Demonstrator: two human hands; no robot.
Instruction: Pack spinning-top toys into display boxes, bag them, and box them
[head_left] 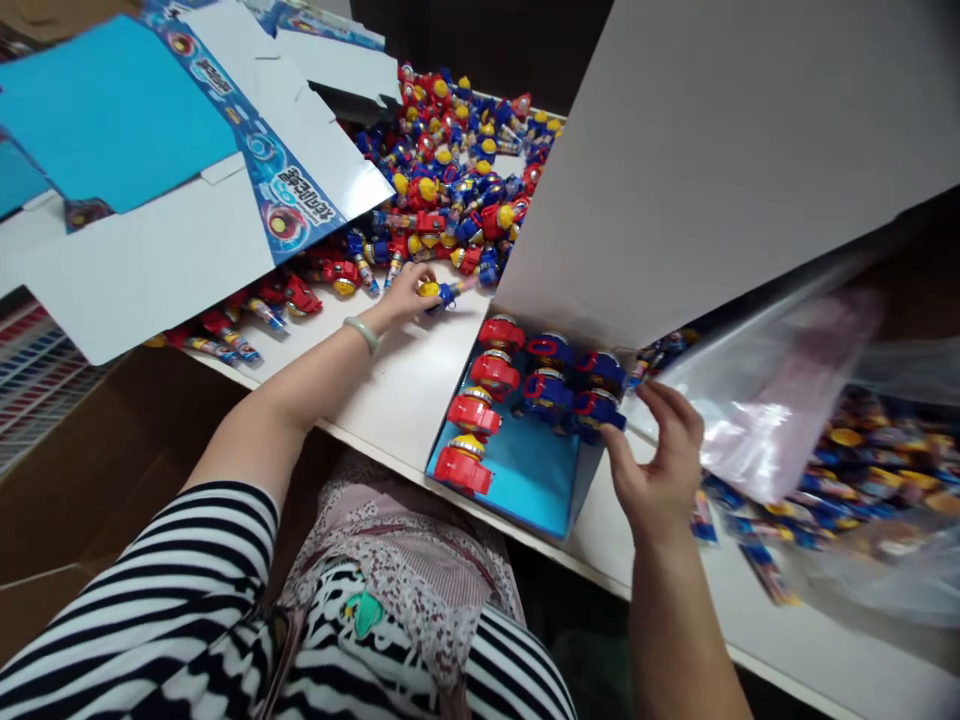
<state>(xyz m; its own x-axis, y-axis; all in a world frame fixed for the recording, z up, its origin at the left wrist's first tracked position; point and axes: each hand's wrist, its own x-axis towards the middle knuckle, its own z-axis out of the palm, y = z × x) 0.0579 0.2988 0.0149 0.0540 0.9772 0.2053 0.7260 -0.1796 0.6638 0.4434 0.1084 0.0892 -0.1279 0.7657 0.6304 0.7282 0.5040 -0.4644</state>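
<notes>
My left hand (409,292) pinches a blue and yellow toy (438,294) with a clear candy-filled tube, just above the white table left of an open box. The box (574,500) has a light blue inside and a tall raised white lid. In it stand a column of red toys (474,411) along the left and several blue toys (549,390) at the middle and right. My right hand (660,465) is at the box's right side, thumb and fingers around the edge of the front right blue toy (598,408). Its fingertips are partly hidden.
A heap of red, blue and yellow toys (450,180) covers the back of the table (394,390). Flattened printed cartons (225,150) lie at the left over more toys. On the right, a clear plastic bag (780,400) lies by many small packed pieces (847,480).
</notes>
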